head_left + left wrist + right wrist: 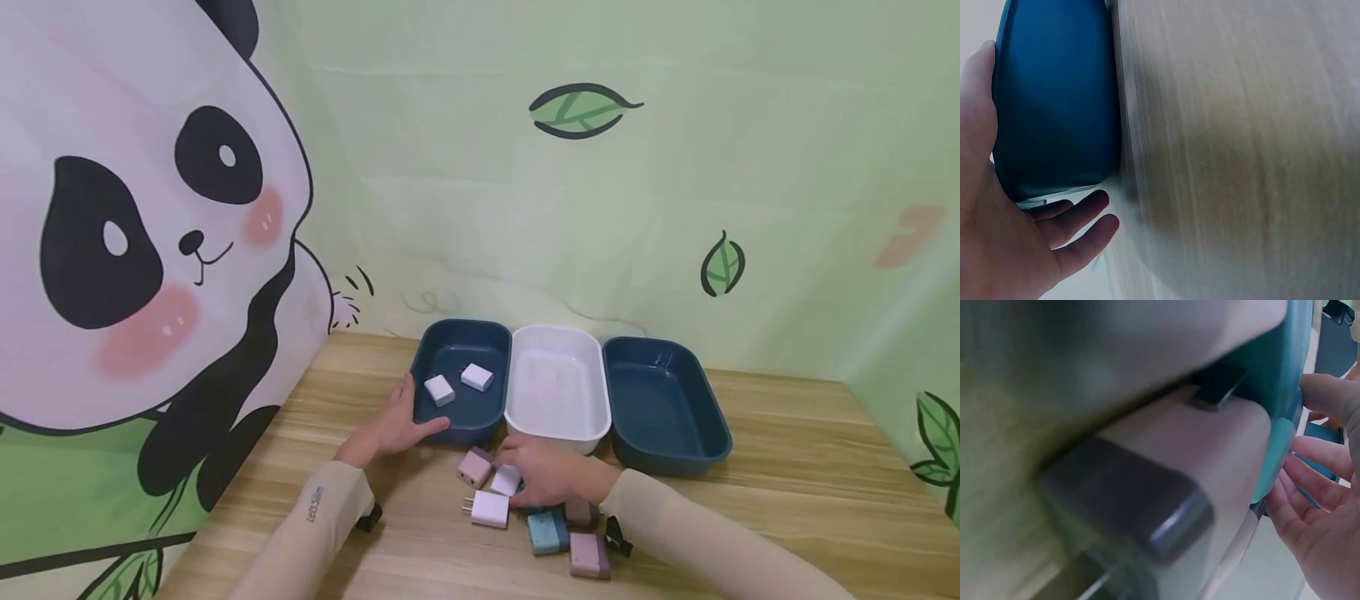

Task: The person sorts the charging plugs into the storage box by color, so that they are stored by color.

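My left hand (393, 423) rests at the near left corner of the left blue tray (465, 429). In the left wrist view its thumb lies along the tray wall (1054, 94), and the other fingers are extended around its end. Two white plug-in chargers (439, 390) sit inside that tray. My right hand (551, 471) pinches a white charger (506, 480) in front of the white tray, partly hidden by the fingers. Close by lie another white charger (490, 509) with its prongs pointing left, and a pink charger (475, 467).
Teal (547, 533) and pink (588, 556) chargers are clustered below the right hand, one partly under the wrist. A white tray (558, 371) stands in the middle and a second blue tray (660, 400) at its right. Behind them rises a green printed backdrop (465, 208).
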The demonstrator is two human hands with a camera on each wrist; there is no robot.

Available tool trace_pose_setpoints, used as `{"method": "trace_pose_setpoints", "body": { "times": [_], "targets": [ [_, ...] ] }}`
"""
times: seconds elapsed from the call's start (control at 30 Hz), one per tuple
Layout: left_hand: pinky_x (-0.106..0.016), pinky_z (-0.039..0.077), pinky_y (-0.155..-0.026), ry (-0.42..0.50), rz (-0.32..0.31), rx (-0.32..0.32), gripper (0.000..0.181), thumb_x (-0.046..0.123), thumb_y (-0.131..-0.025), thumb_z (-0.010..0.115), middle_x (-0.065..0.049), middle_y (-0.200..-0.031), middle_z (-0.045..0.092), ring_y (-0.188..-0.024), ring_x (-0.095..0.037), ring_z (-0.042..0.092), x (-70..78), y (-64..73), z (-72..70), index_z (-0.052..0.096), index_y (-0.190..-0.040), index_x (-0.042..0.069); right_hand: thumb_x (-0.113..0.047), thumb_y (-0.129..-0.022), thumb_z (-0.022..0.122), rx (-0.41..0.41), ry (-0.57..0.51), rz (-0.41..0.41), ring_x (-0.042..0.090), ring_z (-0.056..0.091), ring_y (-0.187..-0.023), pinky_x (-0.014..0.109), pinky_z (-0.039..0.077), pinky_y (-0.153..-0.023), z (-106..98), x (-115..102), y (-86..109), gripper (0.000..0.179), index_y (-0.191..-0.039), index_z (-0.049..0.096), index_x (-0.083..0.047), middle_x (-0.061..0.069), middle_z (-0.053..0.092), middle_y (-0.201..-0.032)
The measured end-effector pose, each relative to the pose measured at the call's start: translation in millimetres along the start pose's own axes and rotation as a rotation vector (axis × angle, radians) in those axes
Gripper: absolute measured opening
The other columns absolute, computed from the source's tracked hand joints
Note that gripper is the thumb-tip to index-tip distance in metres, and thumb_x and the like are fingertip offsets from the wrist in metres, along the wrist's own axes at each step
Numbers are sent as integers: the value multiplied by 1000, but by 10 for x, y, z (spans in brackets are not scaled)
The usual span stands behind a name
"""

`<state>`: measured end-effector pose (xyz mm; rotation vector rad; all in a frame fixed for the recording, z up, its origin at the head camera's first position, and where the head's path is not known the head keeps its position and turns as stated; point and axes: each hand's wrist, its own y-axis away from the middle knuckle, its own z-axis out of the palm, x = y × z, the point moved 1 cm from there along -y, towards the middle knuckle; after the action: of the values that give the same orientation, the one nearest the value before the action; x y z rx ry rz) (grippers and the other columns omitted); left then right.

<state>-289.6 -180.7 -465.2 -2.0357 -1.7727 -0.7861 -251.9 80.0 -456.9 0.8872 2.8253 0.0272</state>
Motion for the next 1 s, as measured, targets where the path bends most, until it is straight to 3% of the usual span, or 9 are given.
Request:
{"method": "trace_pose_setpoints", "body": {
  "times": [0.4,0.63,1.0],
  "targets": [
    [-54,29,-105,-10,3,4,113,58,-82,63,-28,-152,11,-135,-40,27,-3,-2,-13,-4,-149,-2,-36,-77,77,-34,-1,13,9,55,-95,23,47,-82,-12,-5,-34,44,-113,68,-13,2,60,-111],
    [-54,29,-105,-8,5,8,113,58,-81,64,-28,-151,13,-134,-40,28,7,15,1,-3,-149,-3,-34,-79,76,-25,-100,13,6,53,-92,21,47,-81,-17,7,-6,42,-115,67,-14,-1,58,-111],
    [-55,28,-105,-3,1,3,113,59,-81,63,-28,-152,10,-134,-40,28,-13,-7,11,-5,-149,-2,-33,-81,74,37,-169,-16,10,51,-107,27,44,-93,-72,-37,73,42,-119,64,-18,-2,55,-122]
  ]
}}
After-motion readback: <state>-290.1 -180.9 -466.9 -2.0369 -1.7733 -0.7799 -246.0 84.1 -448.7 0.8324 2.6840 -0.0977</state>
